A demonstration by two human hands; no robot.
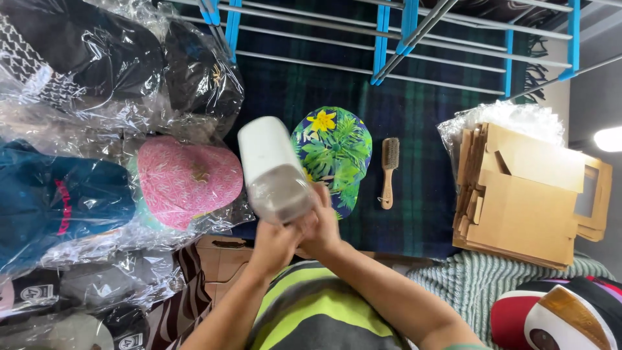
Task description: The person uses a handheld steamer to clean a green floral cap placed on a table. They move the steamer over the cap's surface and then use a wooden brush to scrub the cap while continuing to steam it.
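A wooden brush lies right of the hands; flattened cardboard boxes farther right, bagged caps left.

Bright even light, glare on plastic wrap, hands motion-blurred.

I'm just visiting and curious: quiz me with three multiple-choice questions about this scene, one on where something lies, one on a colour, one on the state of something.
1. Where does the wooden brush lie?
A. right of the floral cap
B. on the cardboard stack
C. inside a plastic bag

2. What colour is the bagged cap beside the white device?
A. yellow
B. pink
C. orange

3. How is the white device placed?
A. lying on the blanket
B. held up in both hands
C. hanging from the rack

Answers: 1 A, it rests on the plaid blanket right of the floral cap. 2 B, pink under clear plastic. 3 B, left hand and right hand grip its base.
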